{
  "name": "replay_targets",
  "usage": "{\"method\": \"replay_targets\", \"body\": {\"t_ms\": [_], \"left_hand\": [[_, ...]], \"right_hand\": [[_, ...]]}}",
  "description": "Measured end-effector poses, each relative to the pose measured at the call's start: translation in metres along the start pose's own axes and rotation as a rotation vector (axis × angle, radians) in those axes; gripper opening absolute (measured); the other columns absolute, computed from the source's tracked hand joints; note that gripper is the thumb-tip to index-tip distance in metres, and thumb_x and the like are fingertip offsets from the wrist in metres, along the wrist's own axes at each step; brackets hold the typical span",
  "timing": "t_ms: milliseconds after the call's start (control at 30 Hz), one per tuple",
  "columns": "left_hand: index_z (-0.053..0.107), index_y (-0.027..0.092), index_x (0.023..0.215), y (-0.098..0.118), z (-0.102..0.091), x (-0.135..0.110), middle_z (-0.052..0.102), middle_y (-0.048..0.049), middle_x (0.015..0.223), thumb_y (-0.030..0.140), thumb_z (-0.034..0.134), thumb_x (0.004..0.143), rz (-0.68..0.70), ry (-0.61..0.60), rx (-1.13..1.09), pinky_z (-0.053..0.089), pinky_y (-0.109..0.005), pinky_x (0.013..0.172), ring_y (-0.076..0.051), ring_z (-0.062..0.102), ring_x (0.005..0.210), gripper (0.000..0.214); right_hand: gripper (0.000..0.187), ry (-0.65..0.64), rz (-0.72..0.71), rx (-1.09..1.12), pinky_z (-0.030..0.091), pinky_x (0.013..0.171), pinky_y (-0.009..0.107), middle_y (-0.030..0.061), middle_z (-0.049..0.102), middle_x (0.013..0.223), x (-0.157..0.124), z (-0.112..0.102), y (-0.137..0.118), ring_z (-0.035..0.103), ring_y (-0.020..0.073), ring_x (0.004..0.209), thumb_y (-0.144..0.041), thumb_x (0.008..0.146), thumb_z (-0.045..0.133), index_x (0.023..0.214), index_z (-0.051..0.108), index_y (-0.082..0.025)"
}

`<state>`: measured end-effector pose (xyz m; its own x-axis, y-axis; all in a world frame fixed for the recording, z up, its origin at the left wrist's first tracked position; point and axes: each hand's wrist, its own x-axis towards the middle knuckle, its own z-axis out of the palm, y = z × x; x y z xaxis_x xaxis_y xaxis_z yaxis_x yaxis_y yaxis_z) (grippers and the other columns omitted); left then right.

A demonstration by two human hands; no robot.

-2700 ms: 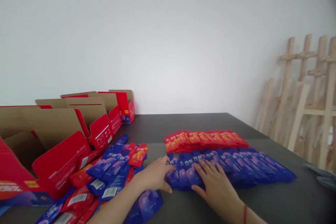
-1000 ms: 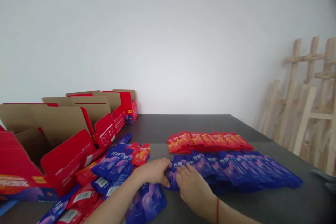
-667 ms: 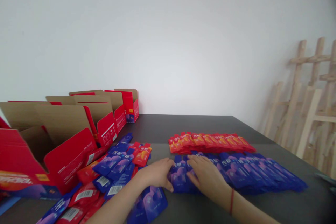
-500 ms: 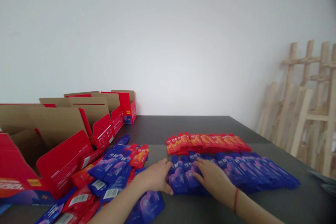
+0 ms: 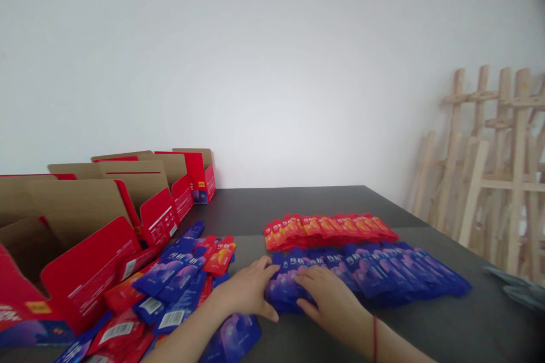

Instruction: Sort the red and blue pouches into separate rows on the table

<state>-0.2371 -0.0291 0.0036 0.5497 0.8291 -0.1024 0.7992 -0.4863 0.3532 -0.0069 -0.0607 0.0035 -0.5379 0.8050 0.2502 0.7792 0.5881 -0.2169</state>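
Observation:
A long overlapping row of blue sachets (image 5: 383, 275) lies across the dark table (image 5: 306, 204), with a row of red sachets (image 5: 332, 228) just behind it. My left hand (image 5: 244, 290) presses against the left end of the blue row, fingers curled at its edge. My right hand (image 5: 330, 298) lies flat on the first blue sachets beside it, fingers stretched out. A red string circles my right wrist.
A loose heap of blue and red sachets (image 5: 170, 289) lies at the left. Several open red cardboard boxes (image 5: 85, 238) stand along the left edge. Wooden frames (image 5: 489, 170) lean on the wall at the right. Something grey (image 5: 515, 286) lies at the table's right edge.
My right hand has slid back and forth over the left end of the blue row while the left hand stayed at its end. The leftmost blue sachets now sit closer together.

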Motion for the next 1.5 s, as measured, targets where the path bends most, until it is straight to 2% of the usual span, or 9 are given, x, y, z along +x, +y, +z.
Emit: {"method": "replay_targets", "body": {"t_ms": [400,533,633,733,800,967,1233,1367,1500], "left_hand": [[0.042,0.025,0.137,0.006,-0.013,-0.002,0.049,-0.0098,0.128,0.055,0.073,0.060,0.021,0.010,-0.003,0.045,-0.038,0.093,-0.032,0.055,0.112,0.088],[0.053,0.023,0.127,0.002,-0.035,-0.010,0.057,-0.0087,0.121,0.054,0.074,0.058,-0.040,-0.035,0.076,0.048,-0.035,0.085,-0.030,0.060,0.103,0.078],[0.064,0.022,0.107,-0.005,-0.055,-0.018,0.068,-0.0055,0.101,0.048,0.075,0.059,-0.195,-0.103,0.167,0.048,-0.032,0.074,-0.028,0.063,0.092,0.056],[0.066,0.021,0.097,-0.012,-0.063,-0.019,0.070,-0.0037,0.094,0.039,0.071,0.064,-0.257,-0.093,0.184,0.047,-0.028,0.069,-0.024,0.064,0.086,0.038],[0.066,0.020,0.097,-0.016,-0.061,-0.017,0.071,-0.0039,0.094,0.036,0.067,0.068,-0.268,-0.063,0.163,0.047,-0.026,0.069,-0.022,0.065,0.086,0.033],[0.064,0.018,0.103,-0.025,-0.053,-0.011,0.071,-0.0059,0.095,0.036,0.060,0.073,-0.244,-0.029,0.084,0.047,-0.025,0.069,-0.021,0.065,0.085,0.035],[0.066,0.019,0.096,-0.032,-0.056,-0.009,0.071,-0.0060,0.093,0.038,0.058,0.075,-0.252,-0.042,0.100,0.045,-0.026,0.068,-0.022,0.064,0.084,0.029],[0.067,0.018,0.095,-0.032,-0.069,-0.015,0.069,-0.0041,0.094,0.045,0.050,0.083,-0.137,-0.053,-0.118,0.044,-0.025,0.073,-0.020,0.061,0.087,0.034],[0.065,0.018,0.095,-0.027,-0.080,-0.020,0.066,-0.0007,0.090,0.054,0.060,0.077,0.028,-0.192,-0.533,0.044,-0.023,0.071,-0.017,0.059,0.081,0.041]], "right_hand": [[0.049,-0.023,-0.011,0.047,0.033,0.106,0.049,0.0094,0.053,0.137,-0.002,0.004,0.000,0.047,0.0295,0.124,-0.030,0.081,0.059,0.129,0.055,-0.023],[0.048,0.022,-0.019,0.035,0.033,0.108,0.046,0.0101,0.050,0.140,-0.006,-0.004,-0.006,0.044,0.0282,0.127,-0.029,0.085,0.056,0.132,0.053,-0.021],[0.054,-0.004,-0.172,0.088,0.035,0.108,0.041,0.0104,0.050,0.140,-0.004,0.007,-0.032,0.046,0.0269,0.127,-0.037,0.085,0.058,0.135,0.049,-0.019],[0.056,-0.121,-0.396,0.110,0.042,0.103,0.038,0.0153,0.048,0.141,0.006,0.040,-0.072,0.049,0.0284,0.124,-0.038,0.086,0.057,0.135,0.048,-0.013],[0.041,-0.090,-0.290,0.084,0.048,0.096,0.038,0.0166,0.049,0.139,0.015,0.067,-0.097,0.051,0.0287,0.124,-0.024,0.094,0.044,0.133,0.051,-0.014],[0.047,-0.106,-0.061,0.077,0.049,0.095,0.043,0.0232,0.045,0.140,0.030,0.106,-0.128,0.047,0.0336,0.127,-0.018,0.093,0.044,0.138,0.044,-0.006],[0.057,-0.065,0.092,0.024,0.057,0.070,0.035,0.0230,0.064,0.118,0.033,0.085,-0.120,0.067,0.0283,0.096,0.006,0.079,0.037,0.134,0.048,-0.002],[0.052,0.042,0.159,0.439,0.052,0.083,0.035,0.0179,0.070,0.107,0.029,0.048,-0.087,0.066,0.0263,0.097,-0.001,0.078,0.041,0.128,0.056,-0.007],[0.033,0.001,0.291,1.251,0.055,0.065,0.033,0.0097,0.071,0.082,0.028,0.023,-0.065,0.068,0.0223,0.073,-0.018,0.080,0.042,0.103,0.065,-0.013]]}}
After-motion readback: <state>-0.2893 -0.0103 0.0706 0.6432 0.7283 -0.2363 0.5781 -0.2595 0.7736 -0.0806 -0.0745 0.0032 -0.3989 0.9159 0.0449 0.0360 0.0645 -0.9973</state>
